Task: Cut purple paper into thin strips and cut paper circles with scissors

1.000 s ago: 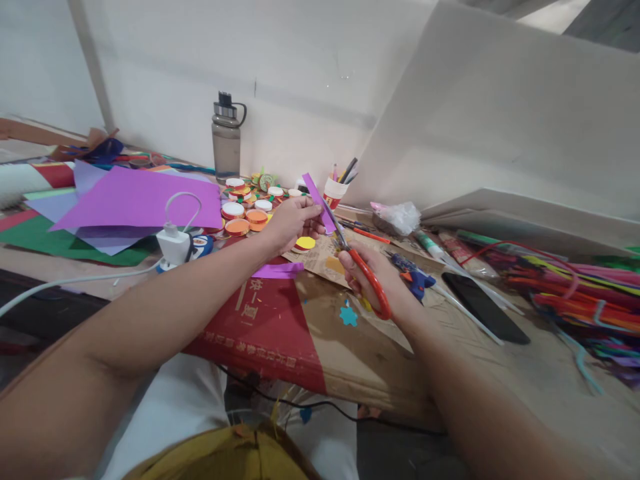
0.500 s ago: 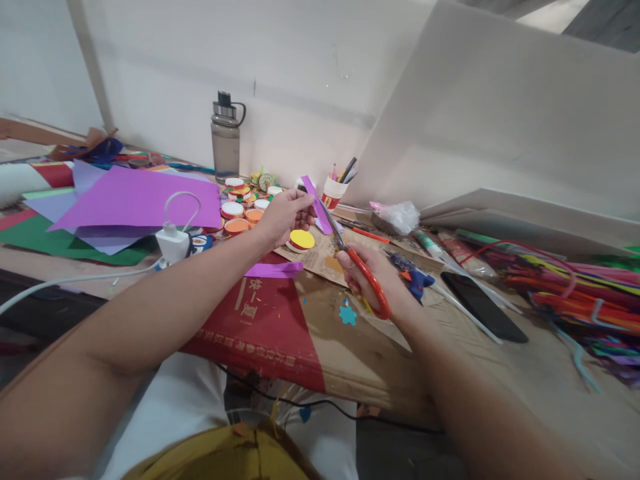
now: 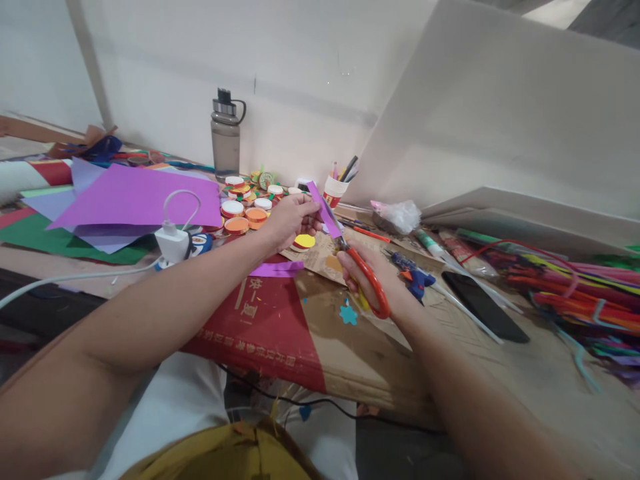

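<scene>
Head view: nearer than the pen cup [image 3: 336,189], the left hand [image 3: 295,217] pinches a narrow purple paper strip [image 3: 326,212] at the blades of red-handled scissors [image 3: 374,283] gripped by the right hand [image 3: 389,275]. Round discs [image 3: 257,216] crowd left of the cup; a blue glue gun [image 3: 417,283] lies nearer, to its right.

A pale wall [image 3: 310,60] runs right across the back here, soft grey shadow banding along it, a small dark mark showing near the middle! Over on the left, a darker upright strip [image 3: 90,60] divides it; on the right, a broad greyish panel [image 3: 500,100] slopes up, with a bright patch [image 3: 555,12] above it. The bench [image 3: 50,263] stretches wide below the wall, and beneath its front edge, dark floor [image 3: 395,447] in shadow!
</scene>
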### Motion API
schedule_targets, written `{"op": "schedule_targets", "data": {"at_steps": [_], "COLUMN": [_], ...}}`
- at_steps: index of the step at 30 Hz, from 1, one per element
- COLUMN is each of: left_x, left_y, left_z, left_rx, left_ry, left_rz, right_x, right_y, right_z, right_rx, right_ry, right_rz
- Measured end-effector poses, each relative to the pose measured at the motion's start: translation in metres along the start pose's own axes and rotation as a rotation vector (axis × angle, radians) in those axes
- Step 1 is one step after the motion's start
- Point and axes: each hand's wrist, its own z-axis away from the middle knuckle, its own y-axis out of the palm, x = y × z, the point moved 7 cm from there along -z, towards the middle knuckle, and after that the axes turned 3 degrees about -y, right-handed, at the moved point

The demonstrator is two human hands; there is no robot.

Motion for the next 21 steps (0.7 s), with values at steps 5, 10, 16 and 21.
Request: {"op": "schedule_targets", "data": {"at_steps": [5,10,16,21], "left_x": [0.000,0.001,0.000,0.001], "left_y": [0.000,-0.001,0.001,-0.002], "left_z": [-0.001,-0.002,-0.001,-0.002], "left_rx": [0.009,0.021,0.026,0.024], "left_ry": [0.002,0.001,0.002,-0.006], "left_rz": [0.007,0.011,0.015,0.009], "right_x": [-0.002,0.002,0.006,0.008], "right_y": [0.000,-0.001,-0.003,-0.005], "right_z": [-0.001,0.000,0.002,0.003], "right_rx": [-0.016,-0.021,-0.027,-0.042], "right_ry": [0.004,-0.016,0.001,-0.021], "right_rz": [-0.013,0.036,0.062,0.102]}}
